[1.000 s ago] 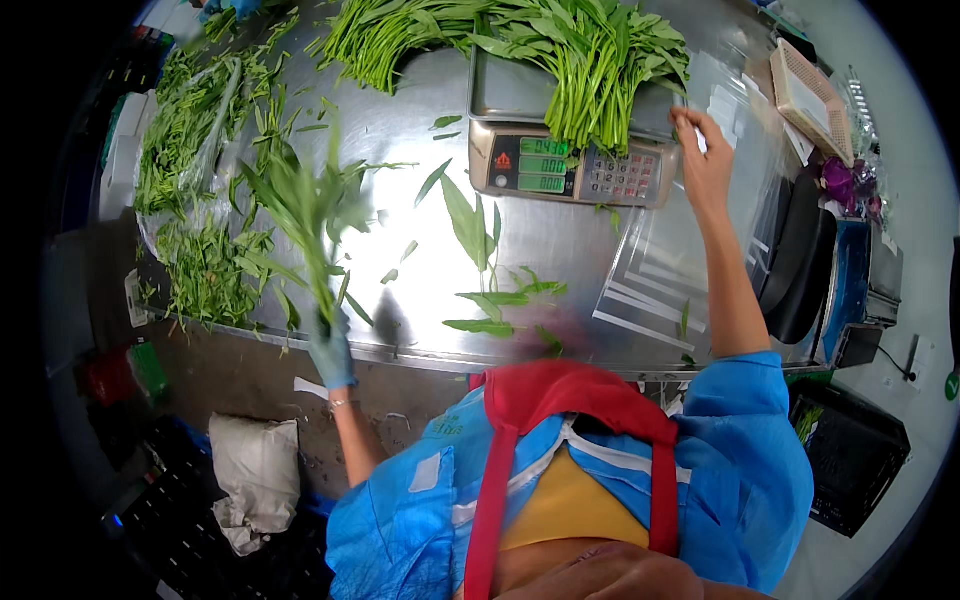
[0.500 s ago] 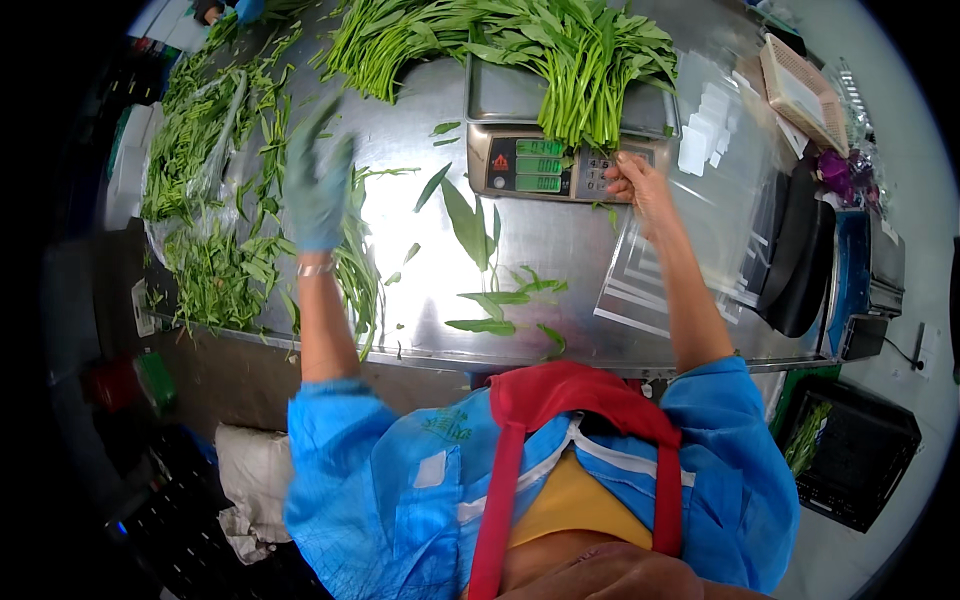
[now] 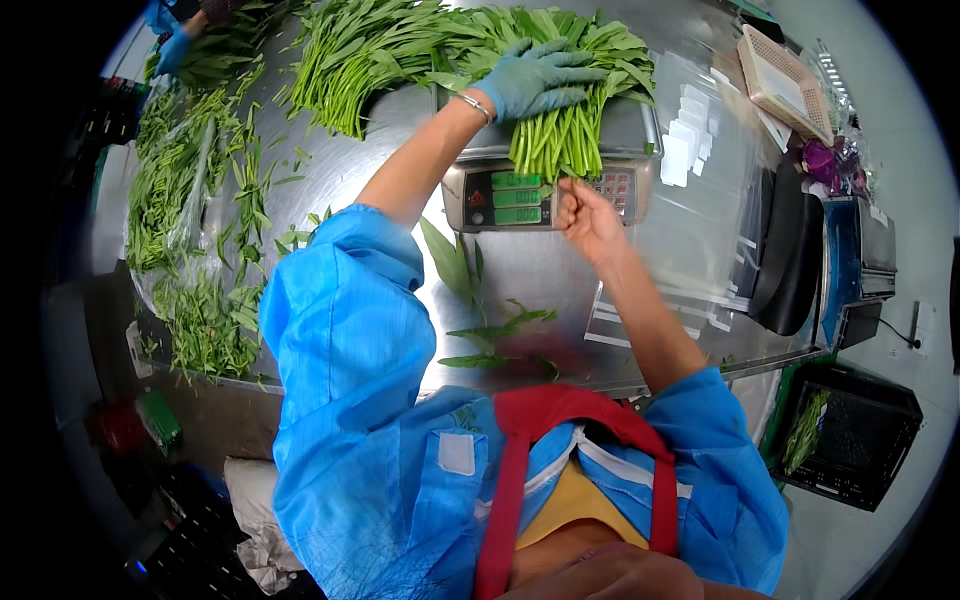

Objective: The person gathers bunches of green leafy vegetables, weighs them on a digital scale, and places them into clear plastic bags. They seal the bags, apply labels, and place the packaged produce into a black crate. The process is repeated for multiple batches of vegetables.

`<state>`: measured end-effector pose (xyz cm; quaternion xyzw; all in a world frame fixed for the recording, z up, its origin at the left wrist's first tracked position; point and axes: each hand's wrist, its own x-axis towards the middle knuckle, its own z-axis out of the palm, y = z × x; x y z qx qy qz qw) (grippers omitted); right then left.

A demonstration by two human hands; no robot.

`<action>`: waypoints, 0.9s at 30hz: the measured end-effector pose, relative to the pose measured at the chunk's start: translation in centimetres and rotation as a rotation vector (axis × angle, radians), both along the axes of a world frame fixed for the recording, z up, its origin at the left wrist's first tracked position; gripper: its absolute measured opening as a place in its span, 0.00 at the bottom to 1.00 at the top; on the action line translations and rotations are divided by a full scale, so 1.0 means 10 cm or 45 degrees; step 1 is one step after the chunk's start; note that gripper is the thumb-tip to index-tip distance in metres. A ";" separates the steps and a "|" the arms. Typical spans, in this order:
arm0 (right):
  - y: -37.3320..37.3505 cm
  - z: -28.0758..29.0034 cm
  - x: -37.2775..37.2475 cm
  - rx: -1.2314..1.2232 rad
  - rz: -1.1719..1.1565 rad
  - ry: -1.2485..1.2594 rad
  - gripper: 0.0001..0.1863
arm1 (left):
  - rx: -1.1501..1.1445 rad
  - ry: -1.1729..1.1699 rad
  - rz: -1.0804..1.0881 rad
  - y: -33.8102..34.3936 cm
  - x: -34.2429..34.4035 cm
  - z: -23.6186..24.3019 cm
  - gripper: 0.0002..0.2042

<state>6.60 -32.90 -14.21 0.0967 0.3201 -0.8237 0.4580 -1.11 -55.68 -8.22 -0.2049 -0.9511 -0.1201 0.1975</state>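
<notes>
My left hand (image 3: 537,82), in a thin blue-green glove, lies spread across a bunch of long-stemmed leafy greens (image 3: 560,140). The bunch rests on the pan of a digital scale (image 3: 455,195), its cut stems pointing toward me and overhanging the display side. My bare right hand (image 3: 592,222) is closed just below those stem ends, between the green displays and the keypad. Its thumb and forefinger are pinched together; what they hold, if anything, I cannot make out.
More bunched greens (image 3: 345,70) lie left of the scale, and loose greens (image 3: 185,180) cover the table's left side. Clear plastic bags (image 3: 690,240) and white labels (image 3: 680,145) lie at right, near a beige basket (image 3: 785,85). Another person's gloved hand (image 3: 172,45) shows far left.
My left hand has swung right from above the table onto the bunch on the scale. My right hand has shifted left along the scale's front, from the keypad toward the displays.
</notes>
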 end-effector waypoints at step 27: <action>0.19 0.87 -0.13 1.004 0.165 1.308 0.08 | 0.381 -0.008 0.019 -0.35 0.38 -0.08 0.17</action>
